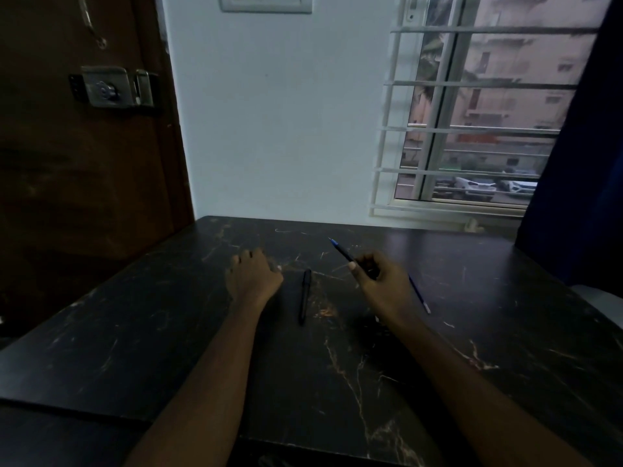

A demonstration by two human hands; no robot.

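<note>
My right hand (379,281) pinches a dark pen (342,251) between thumb and fingers, and its blue tip points up and to the left above the table. A black pen body or cap (305,296) lies flat on the dark marble table (168,332) between my hands. Behind my right hand a thin blue stick with a pale end (419,295) lies on the table, partly hidden. My left hand (253,276) rests on the table left of the black piece with its fingers curled under. Nothing shows in it.
The table's far edge meets a white wall (279,129). A barred window (472,129) is at the back right, beside a dark blue curtain (580,163). A brown door with a metal lock (108,86) stands on the left.
</note>
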